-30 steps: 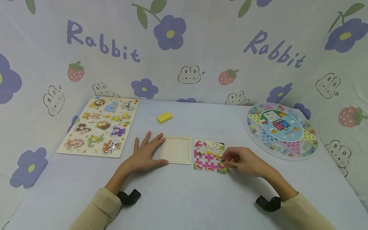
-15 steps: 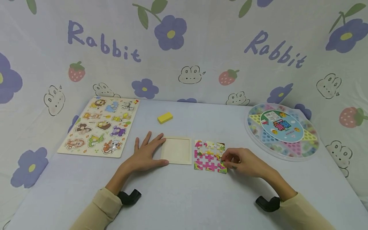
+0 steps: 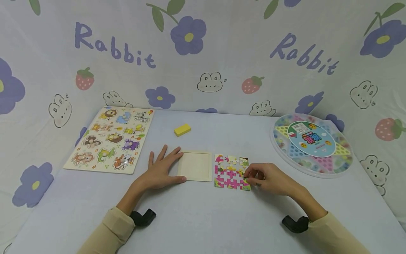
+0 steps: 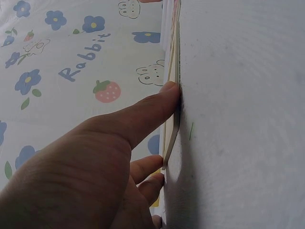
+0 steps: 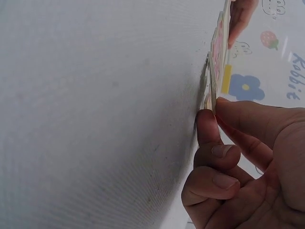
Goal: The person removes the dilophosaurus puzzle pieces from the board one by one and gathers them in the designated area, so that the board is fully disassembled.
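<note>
In the head view, a shallow wooden puzzle tray point(image 3: 195, 180) lies in the middle of the table with a bare inside. My left hand point(image 3: 160, 173) is spread out at its left side, thumb at the near corner and index finger at the far corner. Right of the tray lie pink, yellow and green jigsaw pieces point(image 3: 232, 183), laid in rows with small gaps. At their right edge my right hand point(image 3: 269, 179) pinches a jigsaw piece point(image 5: 212, 90) between thumb and index finger, the other fingers curled. That piece stands slightly tilted, and the fingers partly hide it in the head view.
A yellow block point(image 3: 182, 130) lies behind the tray. At the left is a wooden animal puzzle board point(image 3: 118, 165); at the right back, a round game box point(image 3: 342, 165) with colored beads. A printed cloth point(image 3: 222, 53) hangs behind the table.
</note>
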{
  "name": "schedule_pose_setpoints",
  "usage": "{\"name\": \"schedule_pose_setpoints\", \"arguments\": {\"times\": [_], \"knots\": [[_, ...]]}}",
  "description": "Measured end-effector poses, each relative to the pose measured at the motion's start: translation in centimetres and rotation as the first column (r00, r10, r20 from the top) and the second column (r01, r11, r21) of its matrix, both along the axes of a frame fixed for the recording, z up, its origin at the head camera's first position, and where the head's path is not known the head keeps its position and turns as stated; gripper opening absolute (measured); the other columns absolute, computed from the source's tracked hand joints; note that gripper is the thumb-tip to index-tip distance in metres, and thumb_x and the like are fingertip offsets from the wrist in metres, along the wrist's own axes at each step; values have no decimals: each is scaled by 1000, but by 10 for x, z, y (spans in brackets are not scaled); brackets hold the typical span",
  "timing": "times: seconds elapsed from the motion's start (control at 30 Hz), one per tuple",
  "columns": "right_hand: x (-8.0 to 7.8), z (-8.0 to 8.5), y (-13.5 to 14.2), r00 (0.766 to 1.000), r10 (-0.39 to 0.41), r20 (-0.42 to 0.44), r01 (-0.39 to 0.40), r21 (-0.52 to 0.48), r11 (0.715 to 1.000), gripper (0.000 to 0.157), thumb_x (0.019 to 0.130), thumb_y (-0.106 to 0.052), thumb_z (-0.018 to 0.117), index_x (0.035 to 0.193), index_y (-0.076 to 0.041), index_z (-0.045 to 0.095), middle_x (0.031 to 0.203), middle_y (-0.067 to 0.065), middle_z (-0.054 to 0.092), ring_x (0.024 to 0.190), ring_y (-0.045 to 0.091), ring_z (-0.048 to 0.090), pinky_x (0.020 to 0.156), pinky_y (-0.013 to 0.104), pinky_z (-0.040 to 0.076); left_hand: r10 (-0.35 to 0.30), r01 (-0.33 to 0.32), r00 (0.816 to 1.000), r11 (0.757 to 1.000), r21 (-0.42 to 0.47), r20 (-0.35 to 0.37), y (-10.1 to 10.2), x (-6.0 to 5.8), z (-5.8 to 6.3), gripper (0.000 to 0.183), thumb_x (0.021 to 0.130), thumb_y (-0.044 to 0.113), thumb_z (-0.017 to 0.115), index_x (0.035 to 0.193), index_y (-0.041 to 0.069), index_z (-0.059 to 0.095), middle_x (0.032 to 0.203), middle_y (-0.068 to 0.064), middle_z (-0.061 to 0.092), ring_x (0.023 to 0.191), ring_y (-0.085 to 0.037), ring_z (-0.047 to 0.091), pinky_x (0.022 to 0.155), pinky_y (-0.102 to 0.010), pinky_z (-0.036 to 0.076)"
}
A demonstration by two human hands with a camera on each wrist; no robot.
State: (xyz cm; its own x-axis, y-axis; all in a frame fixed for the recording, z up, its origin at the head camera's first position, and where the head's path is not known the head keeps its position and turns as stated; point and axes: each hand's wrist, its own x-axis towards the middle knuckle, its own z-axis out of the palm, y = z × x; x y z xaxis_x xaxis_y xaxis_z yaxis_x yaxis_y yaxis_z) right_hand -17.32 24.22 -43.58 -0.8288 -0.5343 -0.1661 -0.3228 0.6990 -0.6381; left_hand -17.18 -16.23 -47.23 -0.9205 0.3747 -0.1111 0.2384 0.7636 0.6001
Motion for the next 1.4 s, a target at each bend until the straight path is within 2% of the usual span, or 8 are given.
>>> {"name": "schedule_pose_setpoints", "arguments": {"times": [0.73, 1.07, 1.4], "knots": [[1, 0, 1, 1000, -12, 18, 12, -5, 1000, 11, 100, -19, 74, 111, -18, 75, 93, -3, 69, 76, 12, 57, 65, 20, 49, 6, -6, 1000, 1000, -4, 1, 1, 2, 2, 91, 90, 51, 79, 165, 17, 39, 180, -2, 20, 168, -40, -6, 127, -72, -19], [3, 2, 5, 998, -58, -9, 58, 13, 998, 12, 100, -19, 74, 112, -18, 76, 96, -3, 70, 75, 12, 55, 62, 21, 46, -1, 1, 1000, 1000, 1, 1, 1, -1, -1, 91, 90, 52, 78, 165, 17, 40, 180, -2, 20, 168, -39, -6, 127, -73, -19], [6, 2, 3, 996, -83, -45, 81, -35, 996, 10, 101, -17, 73, 110, -17, 76, 94, -2, 71, 75, 11, 57, 62, 21, 47, -12, 12, 1000, 1000, -3, 16, 3, -5, -4, 93, 90, 52, 78, 166, 17, 37, 180, -1, 20, 168, -39, -8, 127, -72, -19]]}}
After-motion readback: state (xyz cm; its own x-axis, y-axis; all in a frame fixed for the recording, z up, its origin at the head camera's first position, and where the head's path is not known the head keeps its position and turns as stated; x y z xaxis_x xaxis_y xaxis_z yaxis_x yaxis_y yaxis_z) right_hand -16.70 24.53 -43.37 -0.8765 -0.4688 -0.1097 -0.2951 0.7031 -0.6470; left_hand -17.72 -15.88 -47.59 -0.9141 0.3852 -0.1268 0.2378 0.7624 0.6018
